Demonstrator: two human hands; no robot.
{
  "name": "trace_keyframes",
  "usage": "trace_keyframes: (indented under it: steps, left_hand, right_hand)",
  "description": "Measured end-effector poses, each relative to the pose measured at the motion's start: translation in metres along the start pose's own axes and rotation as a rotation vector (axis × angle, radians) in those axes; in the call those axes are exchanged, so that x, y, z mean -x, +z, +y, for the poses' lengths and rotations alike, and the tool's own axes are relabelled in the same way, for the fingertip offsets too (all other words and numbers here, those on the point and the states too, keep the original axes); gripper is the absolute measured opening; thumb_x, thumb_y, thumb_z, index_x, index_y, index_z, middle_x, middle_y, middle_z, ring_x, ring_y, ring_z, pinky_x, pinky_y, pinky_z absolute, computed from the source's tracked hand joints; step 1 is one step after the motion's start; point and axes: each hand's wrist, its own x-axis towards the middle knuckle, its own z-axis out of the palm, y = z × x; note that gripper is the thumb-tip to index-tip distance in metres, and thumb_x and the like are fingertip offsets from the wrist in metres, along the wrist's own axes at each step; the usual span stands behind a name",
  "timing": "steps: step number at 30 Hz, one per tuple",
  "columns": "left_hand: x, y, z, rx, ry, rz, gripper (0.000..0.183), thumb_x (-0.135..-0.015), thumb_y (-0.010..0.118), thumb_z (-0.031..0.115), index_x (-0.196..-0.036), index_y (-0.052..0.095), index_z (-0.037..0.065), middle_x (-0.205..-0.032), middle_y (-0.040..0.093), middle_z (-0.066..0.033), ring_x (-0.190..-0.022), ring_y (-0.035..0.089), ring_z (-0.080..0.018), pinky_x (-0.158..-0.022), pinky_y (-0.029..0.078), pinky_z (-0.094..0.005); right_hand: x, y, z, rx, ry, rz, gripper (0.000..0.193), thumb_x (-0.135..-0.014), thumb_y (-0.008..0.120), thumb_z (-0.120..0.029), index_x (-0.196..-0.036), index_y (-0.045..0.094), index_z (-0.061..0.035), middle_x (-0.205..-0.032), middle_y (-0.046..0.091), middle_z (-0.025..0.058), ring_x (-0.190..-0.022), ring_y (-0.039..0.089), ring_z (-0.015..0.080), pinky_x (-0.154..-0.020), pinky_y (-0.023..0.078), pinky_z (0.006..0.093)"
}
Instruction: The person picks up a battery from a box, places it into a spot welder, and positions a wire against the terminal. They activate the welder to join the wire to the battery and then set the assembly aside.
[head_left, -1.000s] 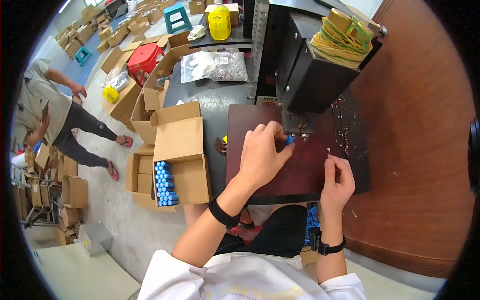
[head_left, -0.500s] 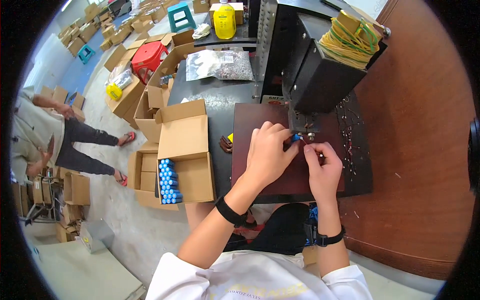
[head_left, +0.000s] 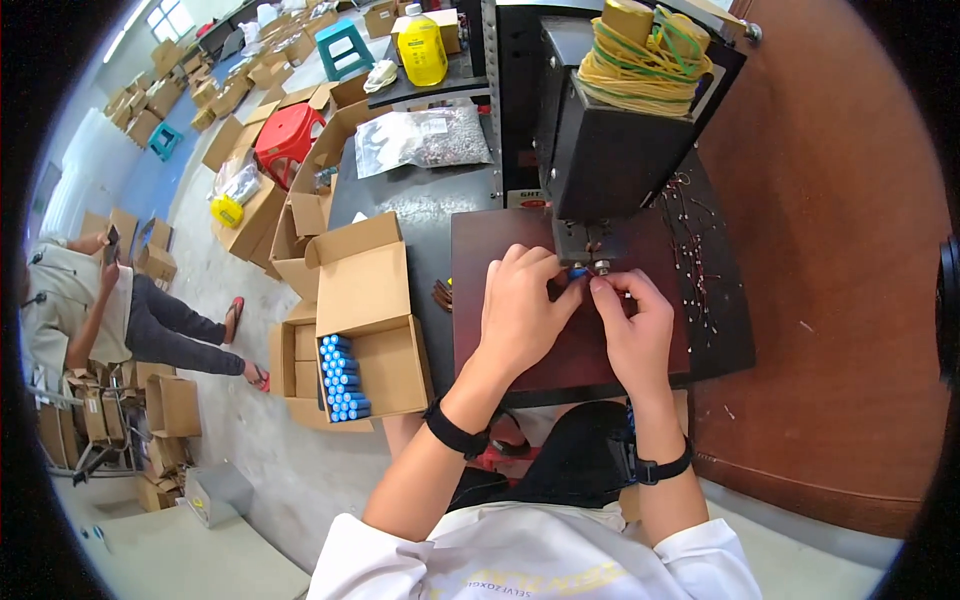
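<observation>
My left hand [head_left: 525, 308] is closed around a blue cylindrical battery cell [head_left: 577, 273], with only its end showing past my fingers. The cell sits at the electrodes [head_left: 602, 267] below the black head [head_left: 610, 165] of a spot-welding machine. Close beside it, my right hand [head_left: 640, 325] pinches a thin wire lead at the cell's end; most of the lead is hidden by the fingers. Both hands are over a dark red board [head_left: 490, 345]. Left of them, an open cardboard box [head_left: 385, 365] holds several upright blue cells [head_left: 343, 380] along one side.
Loose wire leads [head_left: 695, 260] with small white ends lie right of the board. A bundle of yellow-green wire [head_left: 645, 75] tops the machine. Behind the box are a clear bag of small parts [head_left: 430, 137] and a yellow bottle [head_left: 422, 50]. Another person [head_left: 100, 300] stands at left.
My view has shifted slightly, and my right fingers have come closer to the cell and the electrodes. The person at left has raised a hand with a dark flat object.
</observation>
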Motion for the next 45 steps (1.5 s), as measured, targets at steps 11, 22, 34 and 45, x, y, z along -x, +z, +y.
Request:
trace_keyframes:
  steps: [11,22,34,45]
  left_hand:
    - [0.005,0.0,-0.001,0.043,0.029,0.041,0.017,-0.08,0.075,0.02,-0.092,0.074,0.007,-0.082,0.065,-0.0048,-0.086,0.057,-0.0268,-0.076,0.041,-0.0387]
    - [0.01,-0.015,0.006,0.376,0.094,-0.121,0.017,-0.076,0.075,0.01,-0.092,0.075,0.004,-0.082,0.068,-0.0088,-0.078,0.062,-0.0235,-0.076,0.048,-0.032]
    - [0.014,-0.014,0.015,0.325,0.037,-0.129,0.011,-0.079,0.072,0.005,-0.089,0.073,0.001,-0.077,0.064,-0.0087,-0.072,0.06,-0.0194,-0.071,0.047,-0.03]
    - [0.009,-0.007,0.016,0.328,0.005,-0.124,0.008,-0.081,0.07,0.001,-0.088,0.07,-0.001,-0.082,0.069,-0.0084,-0.072,0.061,-0.0168,-0.071,0.048,-0.028]
  right_hand:
    - [0.005,0.001,0.002,-0.051,-0.037,0.006,0.014,-0.093,0.07,-0.01,-0.089,0.068,0.0034,-0.08,0.058,0.0005,-0.071,0.049,0.0069,-0.062,0.038,0.023]
    - [0.086,-0.135,-0.011,0.086,-0.013,0.161,0.003,-0.09,0.066,0.002,-0.088,0.064,0.002,-0.084,0.058,0.0045,-0.08,0.053,0.012,-0.07,0.041,0.0248]
    - [0.076,-0.205,0.105,0.378,0.069,0.223,0.007,-0.09,0.07,-0.004,-0.088,0.065,0.0002,-0.088,0.059,0.003,-0.081,0.055,0.0104,-0.073,0.045,0.0252]
    - [-0.084,-0.125,0.138,0.593,0.101,-0.207,0.025,-0.087,0.073,-0.025,-0.098,0.071,-0.0025,-0.099,0.071,0.015,-0.099,0.067,0.035,-0.084,0.055,0.0439]
